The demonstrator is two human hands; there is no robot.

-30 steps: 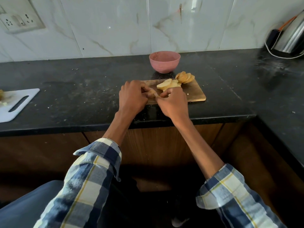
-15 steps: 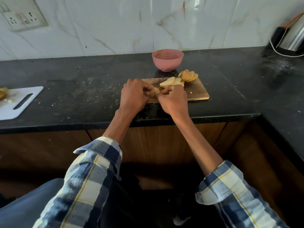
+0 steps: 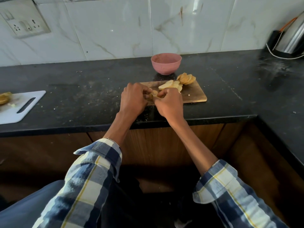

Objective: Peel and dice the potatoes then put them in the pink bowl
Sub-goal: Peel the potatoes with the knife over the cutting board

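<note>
Two hands meet over the near left end of a wooden cutting board: the left hand and right hand both pinch one potato piece with curled fingers. More potato slices lie piled on the board's far side, just in front of the pink bowl on the black counter.

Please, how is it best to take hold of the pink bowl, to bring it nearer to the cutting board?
Probably grip the pink bowl at its rim, coming from above on its right side. It stands upright with its mouth open, so the thin rim is free to pinch between thumb and fingers. The near side is crowded by the potato slices on the wooden cutting board.
</note>
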